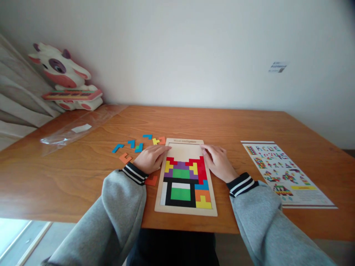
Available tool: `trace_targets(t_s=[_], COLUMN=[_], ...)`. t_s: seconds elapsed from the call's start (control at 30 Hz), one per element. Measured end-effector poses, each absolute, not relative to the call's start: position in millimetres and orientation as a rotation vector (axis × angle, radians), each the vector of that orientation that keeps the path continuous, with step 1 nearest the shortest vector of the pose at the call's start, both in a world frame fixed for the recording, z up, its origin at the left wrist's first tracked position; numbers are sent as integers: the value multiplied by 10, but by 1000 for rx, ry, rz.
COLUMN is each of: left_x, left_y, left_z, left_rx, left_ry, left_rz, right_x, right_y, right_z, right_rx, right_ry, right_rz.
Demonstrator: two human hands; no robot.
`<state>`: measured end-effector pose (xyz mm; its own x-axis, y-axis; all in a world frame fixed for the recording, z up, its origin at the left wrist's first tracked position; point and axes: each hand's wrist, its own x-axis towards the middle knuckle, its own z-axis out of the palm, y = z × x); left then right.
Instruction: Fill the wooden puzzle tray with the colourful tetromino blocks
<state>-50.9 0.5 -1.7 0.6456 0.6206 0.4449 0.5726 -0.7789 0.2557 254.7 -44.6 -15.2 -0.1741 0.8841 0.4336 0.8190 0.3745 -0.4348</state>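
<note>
A wooden puzzle board [185, 213] lies flat near the front of the table, its long sides running away from me. Coloured block pieces fill its lower and middle part, with green pieces [181, 194] inside black ones; the far end shows bare wood. My left hand [149, 159] is closed on the board's left edge, fingertips at the rim by the bare part. On the opposite side, my right hand [219, 160] grips the right edge at about the same height. The undersides of both hands are hidden. An orange piece [151, 180] sits beside my left cuff.
Loose blue pieces [118, 148], an orange piece [125, 158] and a yellow piece [155, 141] lie left of the board. A printed pattern sheet [288, 173] is at the right. A clear plastic bag [83, 123] and a cow-shaped toy keyboard [72, 83] occupy the back left.
</note>
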Motion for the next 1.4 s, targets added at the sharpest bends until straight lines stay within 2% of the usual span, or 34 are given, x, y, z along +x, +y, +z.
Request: trace_targets(t_s=[0.2,0.37,0.57,0.7,0.83,0.93,1.07,1.4], left_x=[-748,-1093,-1562,-1760,-1671,-1515,-1364,-1068], left_y=[96,195,205,151,108,102,133,436], left_z=[33,87,-5,-142,-209,-196,-148,-39], left_rx=[2783,2780,2693,2552,2591,2634,2667,2634], left_ry=[1023,1166,1661,1862,1810,1714,1572,1342], left_rz=[936,936,750,503,373,352,416,541], right_x=[2647,2712,2782,2802,2792,2798,2823,2851], right_y=[-278,-46,79,33,0,18,63,130], right_z=[-200,-253,-279,-266,-252,-261,-289,-291], right_rx=[-1422,-1422,-1594,-1497,-1455,-1476,-1491,-1514], right_ry=[-1819,-1886,-1806,-1901,-2027,-1979,-1902,-1934], right_rz=[191,212,326,293,189,256,366,347])
